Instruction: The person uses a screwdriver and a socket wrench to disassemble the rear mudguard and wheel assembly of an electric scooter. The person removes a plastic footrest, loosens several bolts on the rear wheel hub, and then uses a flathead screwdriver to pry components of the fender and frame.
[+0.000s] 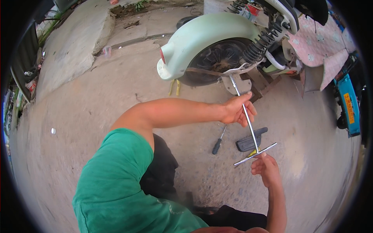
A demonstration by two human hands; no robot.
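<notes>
Between the two hands runs a T-handle wrench [252, 134], its far end up at the metal bracket [244, 86] beyond the left hand [237, 112], below the rear wheel [210, 62] of a pale green scooter [210, 31]. The left hand wraps loosely around the shaft [249, 123], thumb across it and fingers curled beneath. At the near end, the right hand [266, 167] is half curled with a fingertip at the crossbar [268, 148]; whether it pinches the bar or merely pushes it, I cannot tell. How well the socket [234, 82] sits is too small to make out.

That seating looks like the main risk: if the shaft leans out of line while the right hand pushes the crossbar, the socket could slip off, and the left hand might strike the bracket. Too slack a left hand would make this likelier. On the ground [311, 128] between the hands lies a black plastic part [244, 144], with a screwdriver [217, 146] below the left hand; a shifting foot might kick either.
</notes>
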